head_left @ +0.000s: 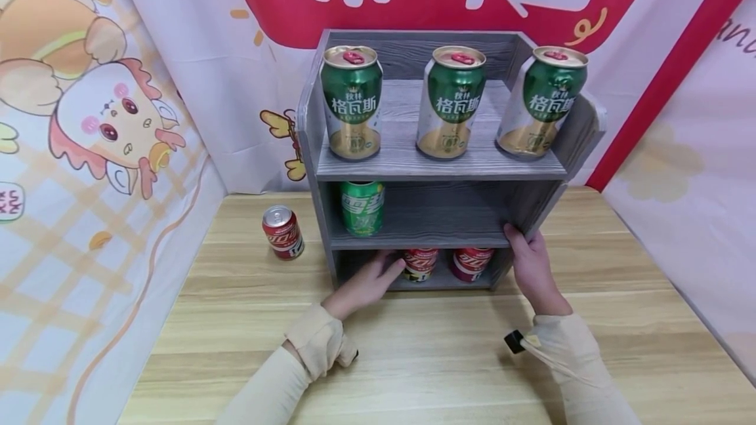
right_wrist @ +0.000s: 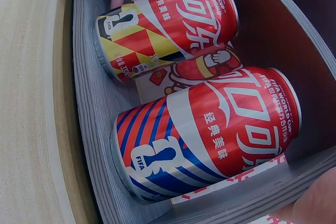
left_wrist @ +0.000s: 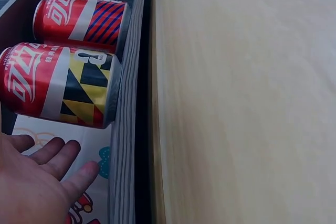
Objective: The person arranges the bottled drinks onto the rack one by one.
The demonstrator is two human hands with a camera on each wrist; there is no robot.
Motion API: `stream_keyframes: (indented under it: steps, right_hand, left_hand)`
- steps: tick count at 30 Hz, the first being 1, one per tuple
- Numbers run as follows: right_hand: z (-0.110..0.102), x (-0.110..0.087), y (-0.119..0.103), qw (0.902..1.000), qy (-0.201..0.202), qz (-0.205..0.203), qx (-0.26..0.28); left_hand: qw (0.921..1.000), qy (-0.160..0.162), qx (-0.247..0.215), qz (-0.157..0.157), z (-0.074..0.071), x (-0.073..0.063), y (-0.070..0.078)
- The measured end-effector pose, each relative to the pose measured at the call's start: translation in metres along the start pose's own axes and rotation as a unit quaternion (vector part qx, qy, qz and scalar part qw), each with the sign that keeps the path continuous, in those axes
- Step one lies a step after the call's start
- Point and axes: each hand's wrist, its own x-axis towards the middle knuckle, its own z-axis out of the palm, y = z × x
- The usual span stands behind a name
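Note:
A grey wooden three-level shelf (head_left: pixel 437 172) stands on the table. Its bottom level holds two red cola cans, one with a yellow-and-black pattern (left_wrist: pixel 58 82) and one with blue stripes (right_wrist: pixel 205 135). My left hand (head_left: pixel 367 281) reaches into the bottom level, left of the yellow-patterned can, fingers extended and nothing in the palm. At the right side panel, my right hand (head_left: pixel 531 267) grips the shelf, thumb at the front edge; its other fingers are mostly hidden behind the panel.
Three green-and-gold cans (head_left: pixel 451 103) stand spaced along the top level. One green can (head_left: pixel 362 208) is at the left of the middle level. Another red cola can (head_left: pixel 283 233) stands on the wooden table (head_left: pixel 425 359) left of the shelf. Printed cloth (head_left: pixel 195 31) hangs behind.

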Motion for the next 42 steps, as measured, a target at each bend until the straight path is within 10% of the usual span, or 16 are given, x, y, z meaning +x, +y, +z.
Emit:
stream_keyframes:
  steps: [42]
  right_hand:
    - [-0.001,-0.001,-0.001,0.9998,-0.004,0.009,-0.016]
  left_hand:
    - [0.9952,0.017,-0.039,0.087,-0.027,-0.041,-0.011]
